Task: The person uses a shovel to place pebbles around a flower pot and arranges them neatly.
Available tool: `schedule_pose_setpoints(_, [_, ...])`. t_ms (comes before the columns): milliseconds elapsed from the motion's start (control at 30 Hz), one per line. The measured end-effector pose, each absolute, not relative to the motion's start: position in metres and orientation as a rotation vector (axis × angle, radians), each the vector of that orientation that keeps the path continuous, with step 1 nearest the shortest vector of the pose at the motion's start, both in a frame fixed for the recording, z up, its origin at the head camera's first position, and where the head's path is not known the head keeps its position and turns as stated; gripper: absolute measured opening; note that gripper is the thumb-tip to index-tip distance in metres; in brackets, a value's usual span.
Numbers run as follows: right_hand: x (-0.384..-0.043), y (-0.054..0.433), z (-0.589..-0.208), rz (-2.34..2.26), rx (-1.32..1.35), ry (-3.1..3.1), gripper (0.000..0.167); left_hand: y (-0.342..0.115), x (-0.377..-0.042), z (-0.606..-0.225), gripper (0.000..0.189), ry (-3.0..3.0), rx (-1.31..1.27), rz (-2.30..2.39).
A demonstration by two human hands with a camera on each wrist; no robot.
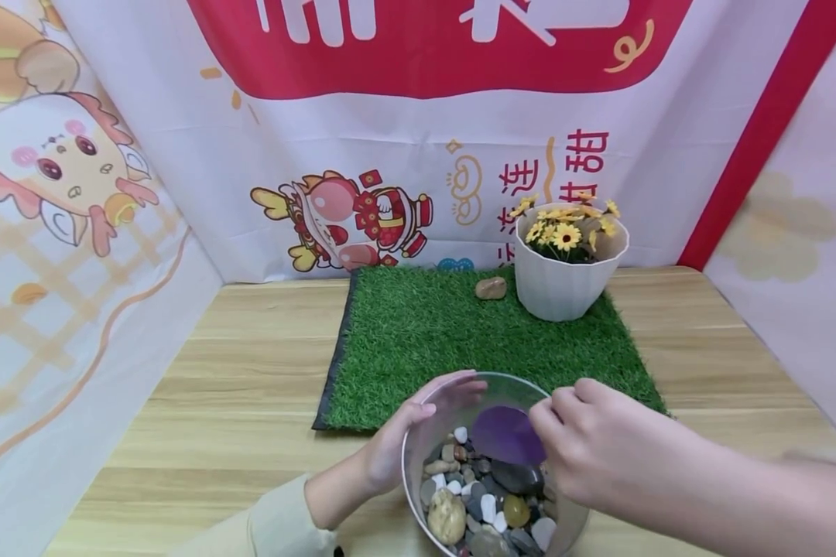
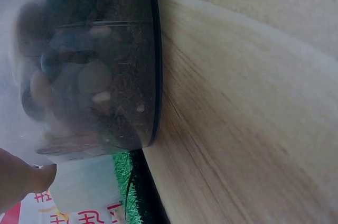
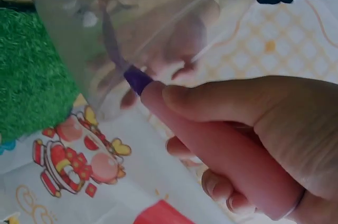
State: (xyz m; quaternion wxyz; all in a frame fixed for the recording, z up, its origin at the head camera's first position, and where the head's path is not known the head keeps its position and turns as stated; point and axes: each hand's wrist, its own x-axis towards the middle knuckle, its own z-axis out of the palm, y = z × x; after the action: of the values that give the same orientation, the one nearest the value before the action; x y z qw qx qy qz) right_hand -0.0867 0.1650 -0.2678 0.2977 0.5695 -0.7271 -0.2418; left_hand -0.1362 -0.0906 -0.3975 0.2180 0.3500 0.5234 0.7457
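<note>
My right hand [image 1: 584, 442] grips the trowel [image 3: 211, 147], blade [image 1: 508, 435] pointing left inside the tub [image 1: 505, 391] my left hand [image 1: 393, 449] clasps.

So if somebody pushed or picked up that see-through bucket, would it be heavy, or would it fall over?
The see-through bucket is probably heavy for its size, since many stones lie inside. It likely wouldn't tip from a gentle push, because that load sits low. Its wall looks smooth, so it might feel slippery.
</note>
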Motion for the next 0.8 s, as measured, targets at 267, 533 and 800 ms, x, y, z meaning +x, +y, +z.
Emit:
schedule_pose_setpoints(267, [-0.088,0.150,-0.281,-0.911,1.452,-1.926,0.020,-0.091,-0.136,-0.400,0.062,1.439,0.954,2.081])
schedule_pose_setpoints(533, [-0.094,0.145,-0.286,-1.061,1.525,-2.152,0.019,-0.090,-0.136,-0.399,0.061,1.438,0.943,2.076])
schedule_pose_setpoints(800, [-0.117,0.162,-0.277,-0.865,1.579,-2.363,0.019,-0.090,-0.137,-0.398,0.062,1.461,0.936,2.070])
